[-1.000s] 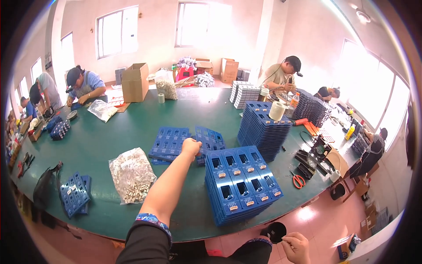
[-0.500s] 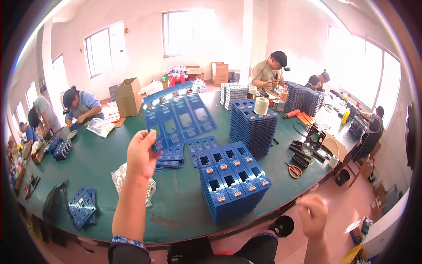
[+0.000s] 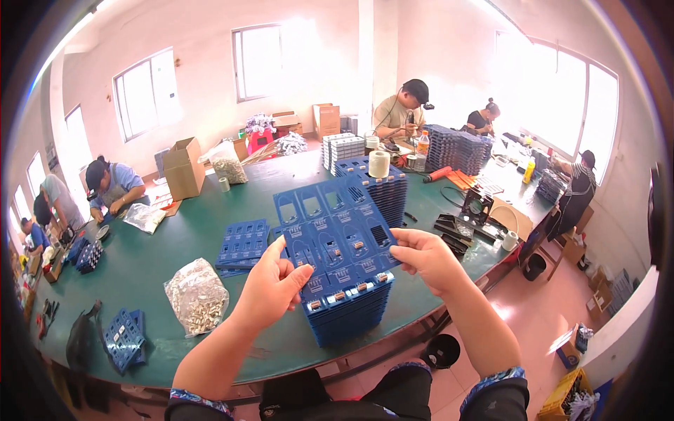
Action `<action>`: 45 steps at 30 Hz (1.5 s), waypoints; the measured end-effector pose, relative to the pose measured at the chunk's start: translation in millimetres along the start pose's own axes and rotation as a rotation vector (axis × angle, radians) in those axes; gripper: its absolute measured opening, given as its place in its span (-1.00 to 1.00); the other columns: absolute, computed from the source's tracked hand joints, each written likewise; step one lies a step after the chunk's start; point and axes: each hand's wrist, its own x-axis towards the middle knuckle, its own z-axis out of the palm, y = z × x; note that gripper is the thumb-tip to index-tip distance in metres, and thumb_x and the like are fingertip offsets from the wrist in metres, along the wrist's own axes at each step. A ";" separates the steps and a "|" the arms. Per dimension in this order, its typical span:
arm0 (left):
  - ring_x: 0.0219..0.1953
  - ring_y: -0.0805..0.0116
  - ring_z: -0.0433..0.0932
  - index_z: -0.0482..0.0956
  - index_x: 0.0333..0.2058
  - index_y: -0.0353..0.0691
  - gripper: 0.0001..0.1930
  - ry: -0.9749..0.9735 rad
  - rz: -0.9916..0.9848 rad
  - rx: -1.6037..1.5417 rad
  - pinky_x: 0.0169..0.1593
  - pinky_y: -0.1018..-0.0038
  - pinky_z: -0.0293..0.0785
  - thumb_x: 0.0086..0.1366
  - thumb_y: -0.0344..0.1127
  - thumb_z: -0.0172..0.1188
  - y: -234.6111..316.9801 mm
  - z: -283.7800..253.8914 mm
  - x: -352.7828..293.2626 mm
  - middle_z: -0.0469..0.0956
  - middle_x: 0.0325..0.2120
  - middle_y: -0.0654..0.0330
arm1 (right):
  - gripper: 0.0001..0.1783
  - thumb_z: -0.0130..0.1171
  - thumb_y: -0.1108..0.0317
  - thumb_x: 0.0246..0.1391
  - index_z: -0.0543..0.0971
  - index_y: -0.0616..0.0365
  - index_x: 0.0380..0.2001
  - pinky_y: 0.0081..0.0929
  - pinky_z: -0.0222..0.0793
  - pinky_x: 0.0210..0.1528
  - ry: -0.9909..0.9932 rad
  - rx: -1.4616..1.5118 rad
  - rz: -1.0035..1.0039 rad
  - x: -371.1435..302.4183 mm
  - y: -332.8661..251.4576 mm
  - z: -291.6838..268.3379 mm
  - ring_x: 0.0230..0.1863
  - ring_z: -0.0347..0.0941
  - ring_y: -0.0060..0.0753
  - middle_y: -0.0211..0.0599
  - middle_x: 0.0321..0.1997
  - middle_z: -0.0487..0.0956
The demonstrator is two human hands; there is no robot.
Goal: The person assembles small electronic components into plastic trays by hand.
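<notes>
In the head view, the person's left hand (image 3: 275, 284) was clamped on the lower left corner of a blue circuit-board panel (image 3: 324, 228), its thumb lying over the near face and the other fingers bent about the edge. The right hand (image 3: 430, 258) pinched the right edge of that panel, thumb and fingers closed together on it. The panel was tilted, its far edge raised, above a stack of blue panels (image 3: 347, 323) whose near top edge bore a row of small pale connectors; whether the two touched could not be told.

Just behind stood another panel stack (image 3: 394, 195), with a white roll (image 3: 379, 164) upright on top. To the left, loose blue panels (image 3: 242, 245) lay flat on the green table (image 3: 158, 252), and nearer the person sat a clear plastic bag (image 3: 198, 298) of small pale parts. Farther left, two more panels (image 3: 123, 338) overlapped near the table's edge. Right of the stacks stood a black fixture (image 3: 477, 203). Across the table, a co-worker (image 3: 394, 116) in a black cap bent over some work.
</notes>
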 end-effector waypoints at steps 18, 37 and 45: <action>-0.47 0.33 0.54 0.16 0.23 -0.64 -0.14 -0.012 -0.044 0.604 -0.33 0.39 0.43 0.27 0.06 0.21 -33.7 -7.8 -3.4 0.53 -0.57 0.09 | -0.61 0.26 0.40 0.13 0.58 0.41 -0.01 -0.53 0.43 -0.01 -0.104 -0.230 0.074 29.0 44.3 -5.9 -0.14 0.54 -0.49 -0.23 -0.15 0.66; -0.38 0.04 0.61 0.52 -0.35 -0.33 -0.32 -0.119 0.058 0.960 -0.29 0.23 0.49 0.18 0.35 0.17 -5.6 -14.0 -37.4 0.58 -0.51 0.04 | -0.44 0.33 -0.02 -0.01 0.62 0.22 -0.08 -0.34 0.46 -0.10 -0.416 -0.996 -0.209 13.2 -1.8 -42.3 -0.18 0.55 -0.22 -0.24 -0.19 0.62; -0.41 -0.08 0.59 0.50 -0.55 -0.29 -0.37 -0.187 0.142 1.169 -0.35 0.13 0.48 0.29 0.28 0.04 -5.0 8.9 -37.0 0.57 -0.53 -0.03 | -0.52 0.29 -0.04 0.01 0.65 0.20 -0.24 -0.29 0.45 -0.09 -0.463 -1.298 -0.221 17.5 0.0 -25.0 -0.17 0.56 -0.12 -0.20 -0.23 0.62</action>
